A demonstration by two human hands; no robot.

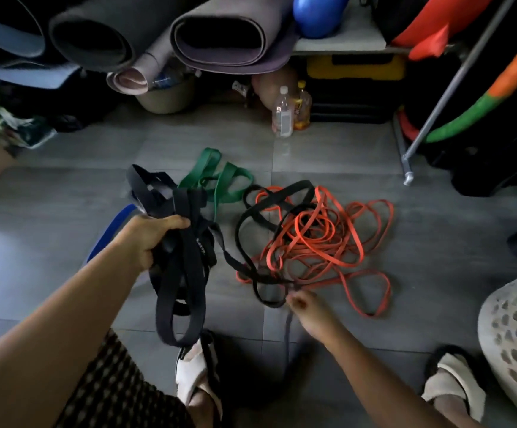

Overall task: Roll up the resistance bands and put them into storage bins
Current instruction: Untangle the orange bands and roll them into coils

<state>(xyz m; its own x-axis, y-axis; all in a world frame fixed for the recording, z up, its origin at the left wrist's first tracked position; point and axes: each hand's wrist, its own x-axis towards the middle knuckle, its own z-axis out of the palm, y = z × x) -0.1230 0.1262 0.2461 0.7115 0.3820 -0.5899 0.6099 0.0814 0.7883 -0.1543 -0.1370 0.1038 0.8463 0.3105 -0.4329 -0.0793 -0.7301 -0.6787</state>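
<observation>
My left hand (152,239) grips a bunch of wide black resistance bands (183,273) that hang in loops above the floor. My right hand (305,305) pinches a thin black band (266,217) at the near edge of a tangled pile. That band winds through several thin orange bands (337,242) heaped on the grey tiles. A green band (220,180) lies folded behind the black bunch. A blue band (112,230) shows partly behind my left wrist. A white perforated basket (516,329) stands at the right edge.
Rolled yoga mats (220,35) and a blue ball (315,17) fill the shelf ahead. Two bottles (283,114) stand on the floor beneath it. A metal pole (436,106) and an orange-green hoop (479,103) lean at right. My slippered feet (195,375) are near the bottom.
</observation>
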